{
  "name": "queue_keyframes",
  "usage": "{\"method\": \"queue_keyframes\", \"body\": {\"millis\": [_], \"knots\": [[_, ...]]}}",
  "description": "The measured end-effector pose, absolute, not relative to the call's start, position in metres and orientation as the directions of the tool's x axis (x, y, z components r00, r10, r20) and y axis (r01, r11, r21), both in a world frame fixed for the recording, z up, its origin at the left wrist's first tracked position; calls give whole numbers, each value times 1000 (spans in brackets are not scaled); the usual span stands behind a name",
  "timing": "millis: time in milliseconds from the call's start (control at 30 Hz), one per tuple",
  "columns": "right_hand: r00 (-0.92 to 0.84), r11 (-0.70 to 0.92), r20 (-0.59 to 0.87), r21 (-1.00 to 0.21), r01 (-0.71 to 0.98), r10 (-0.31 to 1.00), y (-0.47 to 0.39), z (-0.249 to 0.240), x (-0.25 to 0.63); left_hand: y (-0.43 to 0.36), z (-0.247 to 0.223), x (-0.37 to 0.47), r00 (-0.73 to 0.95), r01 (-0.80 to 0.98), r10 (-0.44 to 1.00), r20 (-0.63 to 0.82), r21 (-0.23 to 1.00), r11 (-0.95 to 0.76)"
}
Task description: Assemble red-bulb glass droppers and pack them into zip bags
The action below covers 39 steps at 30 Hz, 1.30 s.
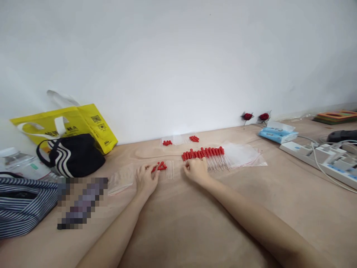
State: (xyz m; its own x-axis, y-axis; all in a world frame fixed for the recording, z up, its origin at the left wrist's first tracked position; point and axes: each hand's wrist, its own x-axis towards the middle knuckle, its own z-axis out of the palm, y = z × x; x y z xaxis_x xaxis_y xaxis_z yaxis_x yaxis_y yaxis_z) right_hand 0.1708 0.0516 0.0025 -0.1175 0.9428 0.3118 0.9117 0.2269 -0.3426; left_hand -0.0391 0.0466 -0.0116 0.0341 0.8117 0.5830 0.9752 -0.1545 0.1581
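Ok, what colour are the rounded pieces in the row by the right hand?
Red; the row of pieces shows best in the head view.

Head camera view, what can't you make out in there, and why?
All in the head view:
Whether the left hand grips any red pieces: the hand hides the contact.
Whether the right hand grips any red-topped sticks: the hand hides that too.
What the pixelated object is: the blocks mask it.
The rest of the striped bag: cut off by the left edge.
The smallest print on the yellow bag: too small to read.
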Motion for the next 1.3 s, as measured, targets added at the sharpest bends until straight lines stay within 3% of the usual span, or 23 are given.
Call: {"method": "queue_keyframes", "body": {"millis": [133,267,700,833,1000,1300], "knots": [[-64,131,189,-363,923,980,54,5,131,56,-13,-33,242,936,794,558,81,-342],[-17,56,109,-368,928,994,61,6,116,66,-17,-29,297,889,759,580,122,-441],[-77,128,215,-233,964,973,46,5,134,48,-13,-18,324,758,645,692,218,-615],[-173,271,410,-194,943,895,28,-7,183,17,-13,0,394,647,641,659,296,-702],[-415,629,594,-207,750,690,6,-34,257,-7,-17,21,494,603,719,489,402,-689],[-480,703,560,-292,649,676,-6,-33,263,-7,-17,19,440,640,779,447,453,-621]]}}
